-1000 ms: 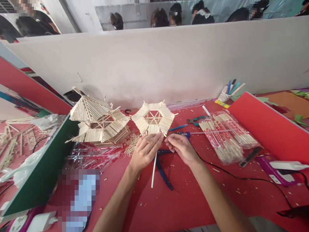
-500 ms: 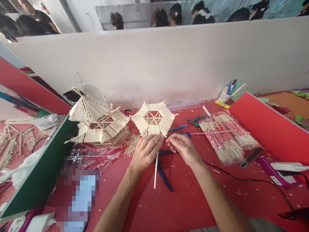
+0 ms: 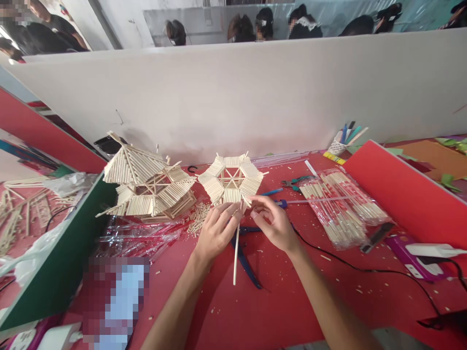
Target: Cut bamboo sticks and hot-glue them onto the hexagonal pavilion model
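A pale hexagonal roof-like frame of wooden sticks (image 3: pixel 210 182) stands on the red table in front of both hands. My left hand (image 3: pixel 218 227) is closed at its near edge, fingers around a long thin wooden stick (image 3: pixel 235 257) that points down toward me. My right hand (image 3: pixel 275 223) is on the other side, fingers curved and parted, index fingertip by the frame's near right corner. Nothing shows between its thumb and index finger. Blue-handled pliers (image 3: pixel 248 270) lie beneath the hands, partly hidden.
A tiered stick pavilion model (image 3: pixel 134 167) stands at left beside cut stick pieces (image 3: pixel 199 218) and plastic wrappers (image 3: pixel 142 238). Packed chopsticks (image 3: pixel 339 209), green-handled pliers (image 3: pixel 297 182) and a purple power strip (image 3: pixel 412 257) lie right. A green divider (image 3: pixel 54 262) and red divider (image 3: pixel 404 189) flank the table.
My right hand has shifted slightly left and up toward the frame's corner, its index finger reaching out from the thumb. My left hand and the stick stay nearly in place.
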Demonstrator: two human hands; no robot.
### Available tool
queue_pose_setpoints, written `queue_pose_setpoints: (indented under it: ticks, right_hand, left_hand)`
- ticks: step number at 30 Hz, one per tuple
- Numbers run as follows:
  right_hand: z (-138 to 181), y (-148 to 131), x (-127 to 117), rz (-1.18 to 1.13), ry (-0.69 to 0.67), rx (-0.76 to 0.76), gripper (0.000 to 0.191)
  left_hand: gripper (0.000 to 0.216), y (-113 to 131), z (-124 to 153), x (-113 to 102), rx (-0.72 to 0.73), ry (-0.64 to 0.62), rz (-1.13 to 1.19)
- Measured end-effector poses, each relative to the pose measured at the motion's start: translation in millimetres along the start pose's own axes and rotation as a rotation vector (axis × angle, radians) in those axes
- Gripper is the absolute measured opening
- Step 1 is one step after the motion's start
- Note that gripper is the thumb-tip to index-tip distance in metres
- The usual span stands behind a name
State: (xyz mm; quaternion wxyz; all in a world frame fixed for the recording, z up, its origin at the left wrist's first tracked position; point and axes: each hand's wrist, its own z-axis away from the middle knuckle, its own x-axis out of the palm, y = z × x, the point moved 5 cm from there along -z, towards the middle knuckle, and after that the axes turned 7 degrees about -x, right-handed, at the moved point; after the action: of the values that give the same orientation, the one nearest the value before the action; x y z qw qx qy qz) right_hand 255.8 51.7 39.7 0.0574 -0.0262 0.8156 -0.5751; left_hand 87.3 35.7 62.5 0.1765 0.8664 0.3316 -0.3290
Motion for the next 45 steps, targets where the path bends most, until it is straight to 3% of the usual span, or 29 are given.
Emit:
queue_pose_setpoints:
  ticks: [6, 9, 13, 15, 18, 23, 26, 29, 32, 36, 41, 45]
  right_hand:
    - [1, 0, -1, 0.113, 0.025, -0.034, 0.025]
    - [-3, 2, -19, 0.258, 0.092, -0.033, 0.013]
    - [-7, 1, -54, 0.62, 0.156, -0.014, 0.011]
    - [-8, 4, -69, 0.865, 0.112, 0.059, 0.008]
    - [-4, 15, -81, 1.124, -0.097, 0.289, 0.018]
    - [7, 27, -86, 1.276, -0.313, 0.514, 0.034]
    - [8, 29, -87, 1.288, -0.355, 0.542, 0.035]
    - [4, 24, -89, 1.279, -0.261, 0.469, 0.025]
    - [-1, 16, -80, 1.177, -0.215, 0.289, 0.014]
    - [-1, 16, -43, 0.94, -0.433, 0.047, 0.008]
    - [5, 26, -2, 0.959, -0.633, -0.042, 0.01]
    - [8, 28, 12, 1.022, -0.684, -0.083, 0.013]
  left_hand:
    - [0.02, 1, -2, -1, -0.013, 0.018, -0.024]
    - [0.021, 1, -4, -3, -0.017, 0.019, -0.013]
    - [0.021, 1, -5, -4, -0.026, 0.021, -0.001]
    - [0.021, 1, -5, -4, -0.029, 0.016, 0.004]
    - [0.019, 1, -5, -4, -0.03, 0.011, -0.006]
    - [0.017, 0, -4, -4, -0.025, 0.031, -0.022]
    - [0.017, 0, -4, -4, -0.017, 0.043, -0.031]
    - [0.016, 0, -5, -4, -0.018, 0.044, -0.034]
    - [0.016, 1, -6, -4, -0.022, 0.045, -0.035]
    - [0.016, 1, -7, -6, -0.018, 0.039, -0.023]
    - [0.02, 0, -8, -8, 0.009, 0.038, -0.01]
    - [0.022, 0, -7, -8, 0.028, 0.04, -0.019]
